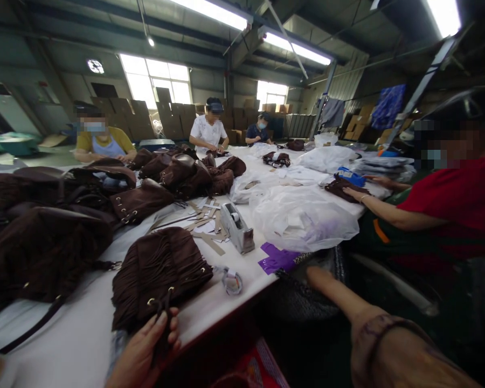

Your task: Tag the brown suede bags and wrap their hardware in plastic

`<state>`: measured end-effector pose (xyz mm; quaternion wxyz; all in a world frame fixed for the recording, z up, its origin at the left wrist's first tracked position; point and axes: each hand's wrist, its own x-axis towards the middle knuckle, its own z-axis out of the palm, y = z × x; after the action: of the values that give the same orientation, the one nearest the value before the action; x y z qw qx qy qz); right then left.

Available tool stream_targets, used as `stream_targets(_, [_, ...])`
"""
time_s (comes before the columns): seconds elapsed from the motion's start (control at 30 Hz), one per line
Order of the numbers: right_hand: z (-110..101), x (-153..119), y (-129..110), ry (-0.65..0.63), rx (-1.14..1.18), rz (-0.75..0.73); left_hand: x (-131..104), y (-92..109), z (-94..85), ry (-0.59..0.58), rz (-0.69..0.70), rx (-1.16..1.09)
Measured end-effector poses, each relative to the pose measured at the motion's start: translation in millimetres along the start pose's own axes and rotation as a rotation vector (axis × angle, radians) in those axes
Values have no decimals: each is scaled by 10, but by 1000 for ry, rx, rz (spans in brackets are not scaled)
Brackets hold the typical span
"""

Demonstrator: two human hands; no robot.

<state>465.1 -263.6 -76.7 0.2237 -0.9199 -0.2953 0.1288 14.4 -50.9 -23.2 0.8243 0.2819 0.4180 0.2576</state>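
Observation:
A dark brown handbag [161, 264] with fringes and metal eyelets lies on the white table close in front of me. My left hand [156, 331] is closed around dark cords at the bag's near edge. At the table's edge, my right hand [319, 277] reaches into a dark speckled bag [303, 302] hanging there; its fingers are hidden inside. Purple tape [277, 258] lies at that bag's top edge. Between my hands, a small clear roll [231, 281] rests beside the handbag. A grey tape dispenser [236, 229] stands just beyond.
Brown handbags [36, 237] are heaped on the left. Cardboard scraps [206, 223] lie by the dispenser, and clear plastic bags [303, 218] spread to its right. At right, a person in a red top [461, 199] handles a brown item. Several other people work across the table.

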Motion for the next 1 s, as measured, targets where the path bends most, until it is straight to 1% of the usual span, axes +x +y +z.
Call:
stream_targets(0.03, [-65, 25, 77, -29, -19, 20, -2, 0, 10, 0, 6, 4])
stream_targets(0.07, [-140, 46, 145, -53, 23, 29, -2, 0, 19, 0, 11, 10])
stream_targets(0.13, [-301, 67, 246, -65, 138, 27, -4, -1, 34, 2, 20, 27])
stream_targets(0.2, [-440, 44, 290, -49, 275, 23, -9, -5, 45, 0, 34, 45])
stream_targets(0.3, [-571, -77, 243, 3, 530, 17, -16, -16, 51, 3, 46, 65])
stream_targets(0.37, [-612, -208, 118, 11, 729, -13, -15, -26, 47, 6, 54, 71])
stream_targets(0.43, [-617, -378, -115, -18, 901, -65, -10, -35, 40, -8, 71, 76])
stream_targets(0.5, [-571, -586, -475, -113, 1080, -114, -17, -45, 39, -35, 89, 84])
stream_targets(0.53, [-523, -703, -699, -195, 1196, -128, -28, -50, 43, -48, 92, 85])
stream_targets(0.6, [-381, -949, -1203, -421, 1371, -146, -65, -60, 58, -80, 81, 77])
stream_targets(0.63, [-289, -1070, -1461, -525, 1403, -156, -87, -65, 66, -104, 65, 64])
stream_targets(0.7, [-75, -1278, -1939, -694, 1381, -181, -122, -72, 73, -168, 44, 25])
stream_targets(0.77, [163, -1412, -2314, -795, 1320, -195, -141, -73, 57, -273, 47, -44])
stream_targets(0.83, [395, -1461, -2556, -832, 1255, -200, -155, -67, 22, -362, 43, -89])
stream_targets(0.87, [497, -1459, -2628, -837, 1225, -202, -165, -63, 5, -380, 56, -84])
stream_targets(0.9, [584, -1446, -2669, -832, 1198, -202, -179, -59, -9, -372, 75, -50])
stream_targets(0.93, [652, -1427, -2686, -818, 1178, -200, -195, -55, -17, -340, 98, 4])
stream_targets(1.0, [732, -1393, -2668, -785, 1177, -174, -227, -47, -21, -226, 140, 120])
